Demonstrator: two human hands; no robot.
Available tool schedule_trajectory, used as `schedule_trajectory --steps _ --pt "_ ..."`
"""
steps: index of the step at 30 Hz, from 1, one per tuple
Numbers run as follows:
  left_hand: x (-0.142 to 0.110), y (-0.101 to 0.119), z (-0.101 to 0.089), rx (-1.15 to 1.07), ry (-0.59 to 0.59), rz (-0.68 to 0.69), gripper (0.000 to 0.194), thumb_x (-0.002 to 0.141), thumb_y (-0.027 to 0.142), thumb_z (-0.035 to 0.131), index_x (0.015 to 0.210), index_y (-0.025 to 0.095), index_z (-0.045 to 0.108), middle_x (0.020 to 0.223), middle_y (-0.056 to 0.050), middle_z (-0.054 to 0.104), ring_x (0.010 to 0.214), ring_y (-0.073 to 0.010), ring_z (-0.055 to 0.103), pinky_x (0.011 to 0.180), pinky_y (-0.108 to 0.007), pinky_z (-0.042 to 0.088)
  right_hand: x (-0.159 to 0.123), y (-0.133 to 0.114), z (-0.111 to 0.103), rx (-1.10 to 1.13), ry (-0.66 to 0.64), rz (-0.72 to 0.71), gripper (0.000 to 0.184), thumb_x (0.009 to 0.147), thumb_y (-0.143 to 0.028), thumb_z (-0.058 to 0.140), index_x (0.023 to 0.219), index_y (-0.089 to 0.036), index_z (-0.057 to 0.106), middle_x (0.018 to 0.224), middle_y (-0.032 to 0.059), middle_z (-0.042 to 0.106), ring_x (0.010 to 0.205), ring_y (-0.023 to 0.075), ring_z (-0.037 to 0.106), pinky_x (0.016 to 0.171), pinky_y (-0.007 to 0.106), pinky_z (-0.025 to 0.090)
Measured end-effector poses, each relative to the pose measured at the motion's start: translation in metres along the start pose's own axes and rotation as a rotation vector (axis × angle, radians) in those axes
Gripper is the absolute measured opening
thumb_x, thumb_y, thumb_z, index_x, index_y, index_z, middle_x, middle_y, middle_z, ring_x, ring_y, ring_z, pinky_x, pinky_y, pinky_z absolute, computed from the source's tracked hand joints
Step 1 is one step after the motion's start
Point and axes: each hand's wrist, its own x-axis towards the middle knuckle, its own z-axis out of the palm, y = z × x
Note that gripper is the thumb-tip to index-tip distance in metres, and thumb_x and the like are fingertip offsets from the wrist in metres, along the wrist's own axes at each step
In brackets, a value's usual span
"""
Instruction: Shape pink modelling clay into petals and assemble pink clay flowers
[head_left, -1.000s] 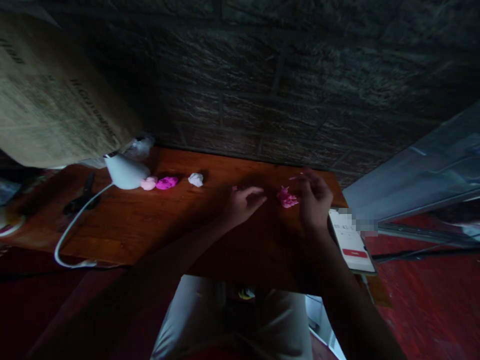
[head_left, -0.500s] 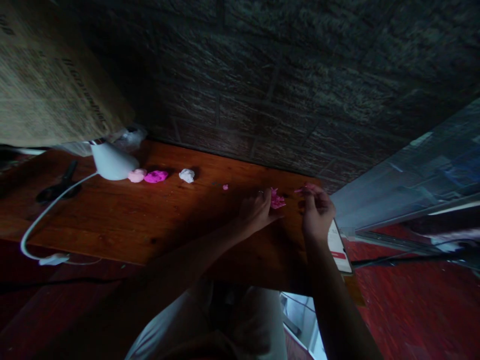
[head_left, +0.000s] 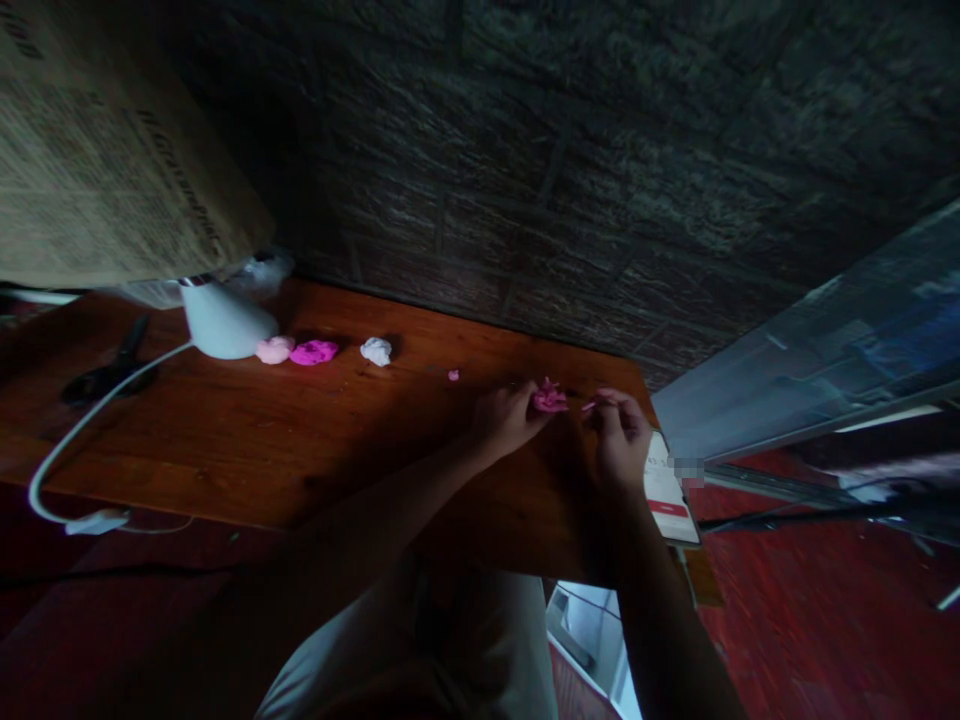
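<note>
My left hand is closed on a ragged lump of pink modelling clay, which sticks out past the fingertips. To its right, my right hand pinches a small pink clay piece, held a short gap away from the lump. A tiny pink clay bit lies on the wooden table left of my hands. Farther left sit a white clay lump, a magenta clay lump and a pale pink clay lump, the last two side by side.
A white lamp base with a newsprint-patterned shade stands at the left, its cable looping over the table edge. Dark scissors lie beside it. A phone with a lit screen rests at the right edge. A brick-patterned wall borders the back.
My right hand has moved left, closer to my left hand, with the small clay piece between its fingers. The pink lump has turned slightly in my left hand. The view has shifted a little.
</note>
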Motion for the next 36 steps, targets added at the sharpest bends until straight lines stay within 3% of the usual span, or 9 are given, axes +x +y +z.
schedule_trajectory --steps 5,9,12,18,24,28,36 --pt "-0.002 -0.011 -0.005 -0.502 0.066 0.064 0.028 0.086 0.042 0.073 0.099 0.019 0.066 0.093 -0.005 0.078 0.078 -0.0164 0.072 0.069 -0.025 0.051 0.002 0.001 -0.003 0.064 -0.135 0.118 0.023 0.08 -0.043 0.073 0.091 -0.023 0.071 0.068 -0.0018 0.067 0.061 0.0138 0.063 0.055 0.025 0.048" --pt "0.002 -0.016 0.004 -0.76 0.127 0.055 0.038 0.081 0.038 0.078 0.108 0.017 0.063 0.098 -0.009 0.078 0.08 -0.0165 0.073 0.071 -0.025 0.054 0.001 0.002 -0.001 0.049 -0.165 0.189 0.029 0.079 -0.046 0.075 0.097 -0.023 0.072 0.076 -0.0005 0.07 0.062 0.013 0.063 0.057 0.025 0.05" --pt "0.005 -0.02 0.012 -0.851 0.13 0.085 0.052 0.079 0.037 0.079 0.123 0.016 0.061 0.104 -0.012 0.078 0.084 -0.017 0.073 0.077 -0.027 0.055 -0.001 0.003 0.001 0.043 -0.219 0.2 0.03 0.079 -0.047 0.076 0.097 -0.024 0.073 0.079 0.0001 0.07 0.063 0.0133 0.062 0.059 0.026 0.051" --pt "0.008 -0.024 0.016 -1.071 0.09 0.05 0.047 0.08 0.034 0.08 0.12 0.015 0.067 0.109 -0.013 0.077 0.089 -0.0166 0.073 0.079 -0.026 0.056 -0.005 0.002 0.003 0.005 -0.278 0.201 0.03 0.079 -0.049 0.077 0.095 -0.023 0.074 0.081 0.001 0.071 0.066 0.0139 0.063 0.062 0.027 0.052" --pt "0.007 -0.023 0.014 -1.197 -0.063 -0.03 0.055 0.077 0.028 0.081 0.127 0.015 0.064 0.123 -0.016 0.073 0.092 -0.0182 0.073 0.071 -0.024 0.058 -0.007 0.0 0.008 -0.004 -0.306 0.172 0.033 0.074 -0.05 0.08 0.09 -0.022 0.073 0.081 0.0017 0.072 0.063 0.014 0.06 0.06 0.027 0.05" --pt "0.007 -0.023 0.011 -1.271 -0.14 -0.116 0.048 0.085 0.03 0.074 0.13 0.018 0.064 0.124 -0.014 0.073 0.091 -0.0187 0.074 0.069 -0.024 0.06 -0.007 0.001 0.009 0.012 -0.3 0.194 0.036 0.073 -0.051 0.081 0.092 -0.022 0.073 0.082 0.0022 0.073 0.066 0.0154 0.062 0.06 0.028 0.051" --pt "0.007 -0.017 0.0 -1.284 -0.123 -0.179 0.03 0.087 0.025 0.07 0.116 0.018 0.07 0.114 -0.011 0.075 0.087 -0.0158 0.074 0.07 -0.023 0.06 -0.005 0.001 0.008 -0.033 -0.292 0.158 0.038 0.074 -0.053 0.08 0.094 -0.021 0.074 0.08 0.0022 0.072 0.065 0.0152 0.061 0.061 0.028 0.05"
